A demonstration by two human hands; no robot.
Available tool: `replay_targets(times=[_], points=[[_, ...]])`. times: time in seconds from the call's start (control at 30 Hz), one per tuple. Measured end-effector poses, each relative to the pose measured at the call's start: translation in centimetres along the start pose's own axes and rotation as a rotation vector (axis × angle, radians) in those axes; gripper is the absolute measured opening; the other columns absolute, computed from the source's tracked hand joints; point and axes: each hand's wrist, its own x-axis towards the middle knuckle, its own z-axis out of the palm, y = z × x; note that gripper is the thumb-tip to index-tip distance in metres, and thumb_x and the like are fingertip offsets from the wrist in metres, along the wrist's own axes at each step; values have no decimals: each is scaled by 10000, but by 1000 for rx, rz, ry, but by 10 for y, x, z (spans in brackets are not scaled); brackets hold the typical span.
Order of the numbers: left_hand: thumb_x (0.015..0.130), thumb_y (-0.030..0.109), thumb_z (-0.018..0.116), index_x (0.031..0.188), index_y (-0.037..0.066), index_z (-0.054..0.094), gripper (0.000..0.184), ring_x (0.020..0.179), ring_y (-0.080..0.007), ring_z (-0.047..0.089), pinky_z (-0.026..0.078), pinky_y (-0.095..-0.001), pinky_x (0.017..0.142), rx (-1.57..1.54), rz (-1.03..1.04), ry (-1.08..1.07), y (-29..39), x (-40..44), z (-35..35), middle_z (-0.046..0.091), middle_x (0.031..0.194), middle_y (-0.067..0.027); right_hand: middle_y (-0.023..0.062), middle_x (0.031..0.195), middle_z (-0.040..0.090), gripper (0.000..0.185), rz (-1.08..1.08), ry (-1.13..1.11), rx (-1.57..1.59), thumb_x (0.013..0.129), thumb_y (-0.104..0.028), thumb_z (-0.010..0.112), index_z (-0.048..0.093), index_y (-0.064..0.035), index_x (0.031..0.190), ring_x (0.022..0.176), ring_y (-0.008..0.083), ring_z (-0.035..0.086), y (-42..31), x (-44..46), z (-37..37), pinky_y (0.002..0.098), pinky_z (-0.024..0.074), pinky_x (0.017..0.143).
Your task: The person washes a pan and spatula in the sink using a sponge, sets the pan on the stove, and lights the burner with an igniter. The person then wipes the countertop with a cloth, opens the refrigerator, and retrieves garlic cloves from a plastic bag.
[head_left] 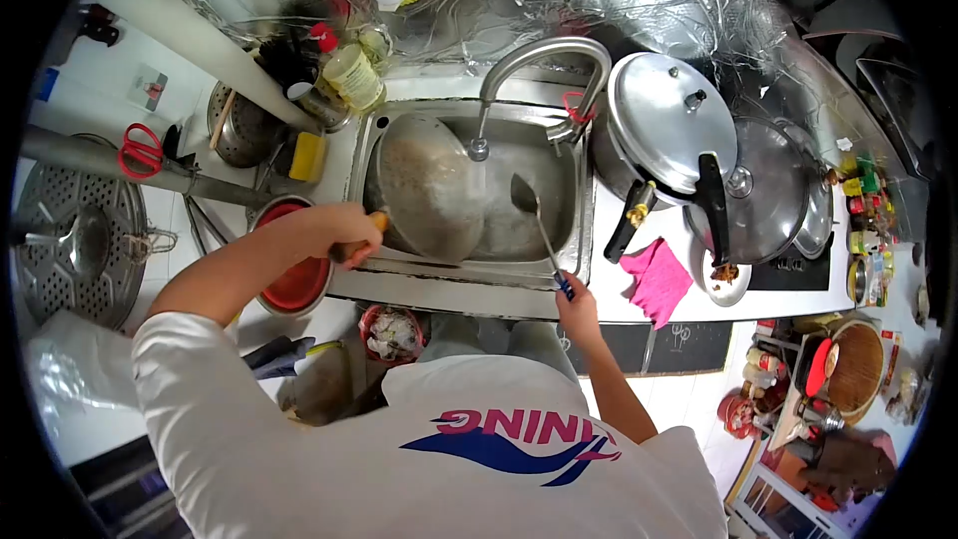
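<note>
A metal wok [424, 190] lies tilted in the left part of the steel sink [584, 240]. My left hand [351, 237] is closed around its orange-brown handle, at the sink's left front corner. My right hand [577, 307], in front of the sink, grips the blue handle of a spatula [544, 238]. The spatula's dark blade reaches into the right part of the sink, apart from the wok. Above the basin curves the faucet [544, 48], its spout head pointing down beside the wok's rim.
A pressure cooker [669, 120] stands right of the sink, with a glass lid [773, 190] beyond. A pink cloth [657, 281] and a small plate with food scraps [726, 284] lie on the counter. At left are a red basin [297, 284] and a yellow sponge [307, 157].
</note>
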Motion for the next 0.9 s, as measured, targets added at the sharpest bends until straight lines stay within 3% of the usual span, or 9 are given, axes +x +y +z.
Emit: replay_targets(times=[0.07,0.13,0.17,0.33,0.4,0.5,0.63,0.7,0.9], points=[[589,103,550,497,4,513,140,386,-196,518,393,-308,390,0,-40,98,3,-28,16,499,441,-87,141,729,587,376,-26,-48,33,795,-99,534,536,-25,1164,601,181,538,4,2,-6,308,435,575],[598,111,551,482,-21,506,181,376,-204,523,393,-324,364,325,-30,294,-7,-44,27,504,441,-78,232,891,609,376,-106,-108,-105,798,-103,518,516,-38,1168,813,386,593,1,4,-16,430,467,704],[632,81,550,580,-56,531,148,378,-228,533,411,-370,359,574,181,323,-25,-39,28,525,472,-112,230,917,605,404,-241,-74,-146,796,-103,511,491,-45,1195,824,401,581,18,9,-12,453,458,713],[702,64,539,872,-112,473,253,408,-268,560,472,-361,417,348,94,701,-50,-57,83,568,585,-192,249,923,596,410,-227,-175,-184,798,-87,498,477,-44,1205,835,413,575,2,21,-32,465,451,716],[701,47,535,859,-104,463,231,423,-267,568,467,-365,409,698,454,1083,-76,-40,95,568,610,-195,256,918,594,406,-205,-193,-180,800,-79,495,475,-43,1204,833,419,573,0,24,-34,465,451,710],[689,57,556,877,-92,465,256,433,-249,557,465,-369,416,177,170,790,-56,-51,114,565,638,-202,260,912,593,403,-180,-180,-86,808,-71,492,468,-39,1209,836,412,578,-1,24,-32,451,454,706],[707,54,578,886,-26,469,225,410,-183,522,420,-332,358,-76,345,672,-77,-14,122,539,601,-104,244,903,591,387,-294,-86,-15,831,-84,492,454,-22,1212,820,380,585,-22,12,-33,415,448,699],[732,36,577,880,14,446,199,401,-122,464,389,-282,339,-633,311,256,-65,-14,130,485,588,-45,238,900,590,385,-205,-136,-14,837,-87,493,450,-16,1213,816,372,584,-40,1,-42,405,445,700],[777,45,562,894,39,399,200,410,-94,437,372,-255,325,-884,275,66,-65,-2,153,446,596,-18,187,810,580,380,-167,-87,-66,839,-101,502,452,-4,1203,725,330,571,-38,1,-42,379,440,657]])
